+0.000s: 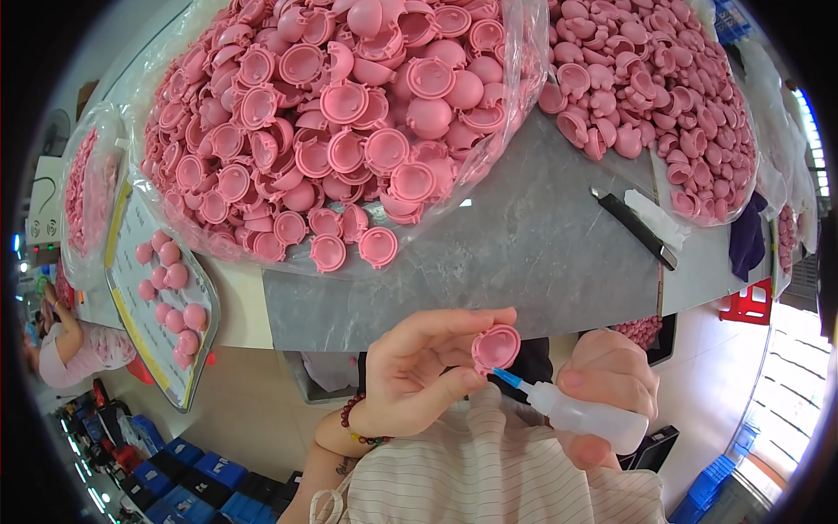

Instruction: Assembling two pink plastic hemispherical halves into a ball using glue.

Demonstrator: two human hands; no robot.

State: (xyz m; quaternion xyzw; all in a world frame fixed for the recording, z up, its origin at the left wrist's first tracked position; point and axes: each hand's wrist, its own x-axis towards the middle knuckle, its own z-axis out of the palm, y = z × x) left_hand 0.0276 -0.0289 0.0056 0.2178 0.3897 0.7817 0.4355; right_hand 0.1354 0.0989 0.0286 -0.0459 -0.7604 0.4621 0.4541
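My left hand (417,371) pinches a small pink plastic half-shell (497,348) between thumb and fingers, its hollow side facing me. In my right hand (611,375) is a white squeeze bottle (602,423), lying tilted with its blue needle tip (507,377) at the lower rim of the half-shell. Whether any liquid comes out is too small to tell. Both hands are in front of the grey table's (384,301) near edge. Beyond them a large heap of pink half-shells (345,103) lies in a clear plastic bag, some spilling onto the table.
At the right back is a second heap of pink pieces (628,140). A black-handled cutter (633,227) lies beside white tissue (656,218). To the left, a tray (166,349) carries several pink balls (175,276). Blue and black crates (188,480) stand on the floor; another person (78,349) sits far left.
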